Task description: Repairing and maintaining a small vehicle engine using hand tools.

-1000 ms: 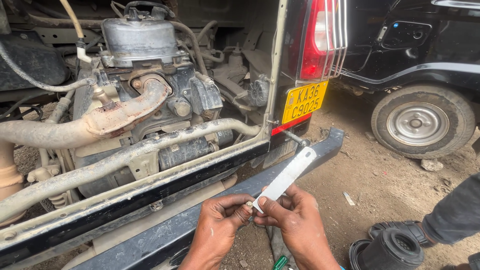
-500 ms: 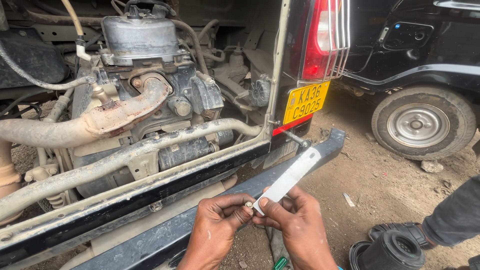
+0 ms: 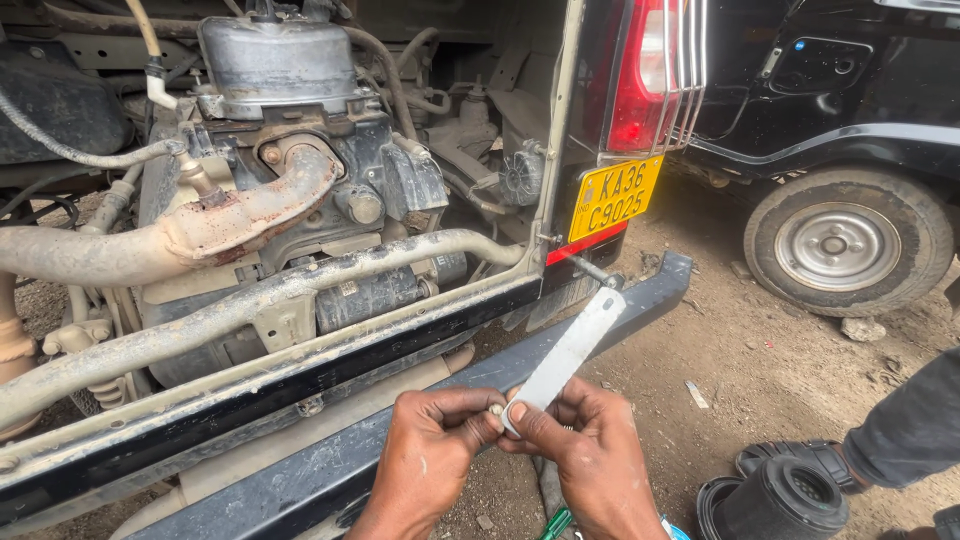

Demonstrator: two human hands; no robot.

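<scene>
My two hands meet low in the middle of the view, over the vehicle's dark rear bumper (image 3: pixel 420 400). My right hand (image 3: pixel 590 460) grips the lower end of a flat grey metal bar (image 3: pixel 570 355) that slants up to the right. The bar's upper end lies by a bolt (image 3: pixel 590 270) under the yellow plate (image 3: pixel 612 196). My left hand (image 3: pixel 430 450) pinches a small nut or bolt (image 3: pixel 494 410) against the bar's lower end. What the fingers cover there is hidden.
The vehicle's open rear shows the engine (image 3: pixel 280 150), a rusty exhaust pipe (image 3: pixel 160 245) and a red tail light (image 3: pixel 640 80). A black vehicle's wheel (image 3: pixel 848 243) stands at right. A black rubber cylinder (image 3: pixel 775 500) and another person's grey sleeve (image 3: pixel 910 430) lie on the dirt ground.
Both hands stay at the bar's lower end; the fingers shift slightly around the small fastener. The bar keeps its slant.
</scene>
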